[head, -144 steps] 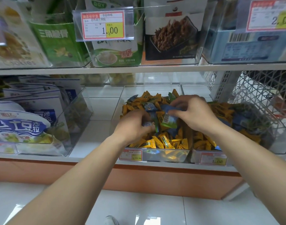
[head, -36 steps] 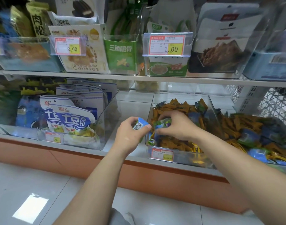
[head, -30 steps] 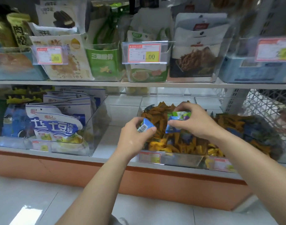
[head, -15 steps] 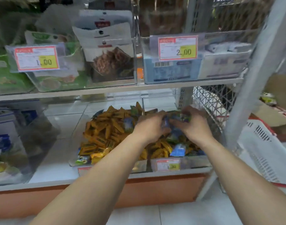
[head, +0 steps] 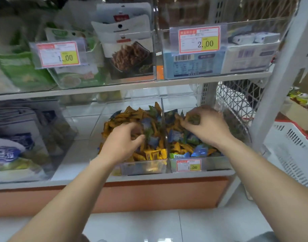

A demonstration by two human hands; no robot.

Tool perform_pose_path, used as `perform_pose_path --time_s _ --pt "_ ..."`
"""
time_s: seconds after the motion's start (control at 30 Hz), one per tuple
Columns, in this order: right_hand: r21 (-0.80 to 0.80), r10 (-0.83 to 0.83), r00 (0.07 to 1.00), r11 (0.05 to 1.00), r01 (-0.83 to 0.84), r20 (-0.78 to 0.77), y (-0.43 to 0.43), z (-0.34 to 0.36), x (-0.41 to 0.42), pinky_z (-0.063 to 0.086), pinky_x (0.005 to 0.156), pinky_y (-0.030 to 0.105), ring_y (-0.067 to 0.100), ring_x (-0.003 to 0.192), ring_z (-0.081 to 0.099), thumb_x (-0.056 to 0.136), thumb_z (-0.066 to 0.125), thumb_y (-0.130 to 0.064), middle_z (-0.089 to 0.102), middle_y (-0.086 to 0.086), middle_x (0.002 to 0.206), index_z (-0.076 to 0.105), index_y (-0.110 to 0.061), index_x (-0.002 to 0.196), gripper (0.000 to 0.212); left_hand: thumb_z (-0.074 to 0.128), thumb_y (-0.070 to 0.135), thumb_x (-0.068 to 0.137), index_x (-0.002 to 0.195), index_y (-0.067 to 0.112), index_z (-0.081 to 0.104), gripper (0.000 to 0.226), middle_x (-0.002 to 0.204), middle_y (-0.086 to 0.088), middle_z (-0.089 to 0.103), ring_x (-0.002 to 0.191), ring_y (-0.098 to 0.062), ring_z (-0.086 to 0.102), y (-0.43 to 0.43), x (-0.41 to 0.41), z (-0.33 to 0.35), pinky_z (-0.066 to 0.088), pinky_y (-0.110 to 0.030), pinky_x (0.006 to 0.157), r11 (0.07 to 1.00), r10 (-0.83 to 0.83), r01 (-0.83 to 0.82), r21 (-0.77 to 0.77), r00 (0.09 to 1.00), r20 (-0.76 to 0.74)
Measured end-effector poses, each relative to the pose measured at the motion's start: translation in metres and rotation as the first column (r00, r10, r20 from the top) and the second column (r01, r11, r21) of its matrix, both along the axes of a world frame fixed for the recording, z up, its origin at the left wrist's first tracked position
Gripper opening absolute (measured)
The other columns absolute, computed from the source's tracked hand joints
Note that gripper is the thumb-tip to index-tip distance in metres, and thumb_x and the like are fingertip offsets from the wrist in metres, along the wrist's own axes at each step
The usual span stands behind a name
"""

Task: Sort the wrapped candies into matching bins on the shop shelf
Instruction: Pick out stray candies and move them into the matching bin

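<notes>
Currently: left hand (head: 122,145) low in the left bin (head: 141,167), fingers curled among yellow candies (head: 149,154), grasp unclear through blur. Right hand (head: 207,127) over the right bin (head: 216,163), pinching greenish candies (head: 193,119). Bins stand wall to wall; a strip of shelf (head: 76,154) lies open to their left.

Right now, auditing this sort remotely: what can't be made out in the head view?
Right hand: motion blur hides whether its curled fingers hold a candy.
Left hand: fingertips buried among candies in the left bin; grip unclear.
Price tags: small print too blurred.
White basket: cut by right edge.
</notes>
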State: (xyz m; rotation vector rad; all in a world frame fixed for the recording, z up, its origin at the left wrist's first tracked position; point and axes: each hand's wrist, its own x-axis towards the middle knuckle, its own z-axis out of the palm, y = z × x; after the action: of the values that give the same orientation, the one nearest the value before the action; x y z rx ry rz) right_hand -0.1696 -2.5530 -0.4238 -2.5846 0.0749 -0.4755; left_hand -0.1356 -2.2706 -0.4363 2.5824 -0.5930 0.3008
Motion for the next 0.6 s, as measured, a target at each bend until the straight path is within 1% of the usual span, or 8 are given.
perform_pose_path --time_s 0.13,0.23,0.3,0.37,0.43,0.47,0.53,0.6 --pt "0.014 0.190 0.982 0.982 -0.190 -0.002 0.053 0.005 -0.005 0.047 0.080 0.030 0.014 0.102 0.060 0.086 0.069 -0.045 0.065 -0.005 0.110 0.069 -0.030 0.110 0.028 0.067 0.041 0.088 0.120 0.022 0.066 0.038 0.113 0.004 0.071 0.103 -0.015 0.064 0.045 -0.009 -0.017 0.052 -0.031 0.085 0.989 0.083 -0.064 0.132 0.986 -0.142" --pt "0.038 0.321 0.947 0.947 -0.320 -0.021 0.088 0.003 -0.004 0.050 0.086 0.026 0.004 0.099 0.058 0.088 0.069 -0.038 0.065 -0.011 0.111 0.067 -0.030 0.115 0.029 0.066 0.047 0.087 0.124 0.022 0.066 0.044 0.117 0.005 0.070 0.107 -0.015 0.064 0.059 -0.008 -0.020 0.052 -0.031 0.088 0.985 0.077 -0.046 0.165 0.979 -0.188" --pt "0.046 0.391 0.917 0.920 -0.388 -0.082 0.107 0.000 0.000 0.054 0.088 0.029 0.004 0.097 0.060 0.089 0.070 -0.033 0.065 -0.011 0.110 0.066 -0.027 0.120 0.032 0.067 0.047 0.085 0.118 0.024 0.069 0.040 0.113 0.006 0.071 0.104 -0.016 0.065 0.064 -0.008 -0.023 0.052 -0.031 0.085 0.986 0.063 -0.030 0.162 0.977 -0.205" --pt "0.028 0.427 0.882 0.902 -0.430 -0.201 0.121 -0.003 0.007 0.055 0.090 0.032 0.008 0.100 0.063 0.090 0.070 -0.034 0.068 -0.006 0.115 0.063 -0.026 0.128 0.040 0.067 0.044 0.083 0.112 0.026 0.070 0.034 0.107 0.006 0.072 0.099 -0.017 0.065 0.064 -0.008 -0.026 0.052 -0.031 0.078 0.986 0.058 -0.027 0.163 0.980 -0.192" --pt "-0.101 0.384 0.863 0.894 -0.436 -0.330 0.132 -0.007 0.015 0.055 0.091 0.037 0.017 0.108 0.063 0.091 0.068 -0.038 0.067 0.000 0.122 0.058 -0.023 0.134 0.046 0.065 0.040 0.081 0.107 0.026 0.070 0.030 0.103 0.005 0.072 0.093 -0.018 0.065 0.063 -0.006 -0.027 0.050 -0.029 0.071 0.988 0.060 -0.032 0.152 0.981 -0.184" --pt "-0.181 0.338 0.867 0.888 -0.422 -0.366 0.136 -0.009 0.020 0.055 0.089 0.040 0.023 0.109 0.063 0.092 0.066 -0.037 0.067 0.005 0.122 0.059 -0.020 0.131 0.044 0.064 0.037 0.080 0.108 0.026 0.070 0.031 0.104 0.005 0.072 0.094 -0.019 0.065 0.062 -0.004 -0.027 0.051 -0.030 0.072 0.990 0.055 -0.028 0.141 0.981 -0.188" --pt "-0.285 0.244 0.881 0.882 -0.375 -0.405 0.142 -0.012 0.030 0.055 0.080 0.038 0.029 0.098 0.063 0.093 0.064 -0.033 0.066 0.012 0.113 0.062 -0.013 0.115 0.029 0.061 0.029 0.080 0.119 0.026 0.067 0.040 0.117 0.004 0.070 0.103 -0.019 0.064 0.062 0.004 -0.026 0.053 -0.031 0.081 0.994 0.007 0.016 0.111 0.979 -0.204" --pt "-0.308 0.192 0.870 0.883 -0.355 -0.454 0.146 -0.014 0.039 0.054 0.079 0.037 0.029 0.094 0.062 0.093 0.064 -0.029 0.064 0.013 0.109 0.060 -0.011 0.109 0.024 0.057 0.021 0.081 0.128 0.029 0.064 0.049 0.129 0.007 0.064 0.109 -0.015 0.061 0.061 0.009 -0.025 0.049 -0.025 0.083 0.991 -0.065 0.091 0.097 0.969 -0.237"
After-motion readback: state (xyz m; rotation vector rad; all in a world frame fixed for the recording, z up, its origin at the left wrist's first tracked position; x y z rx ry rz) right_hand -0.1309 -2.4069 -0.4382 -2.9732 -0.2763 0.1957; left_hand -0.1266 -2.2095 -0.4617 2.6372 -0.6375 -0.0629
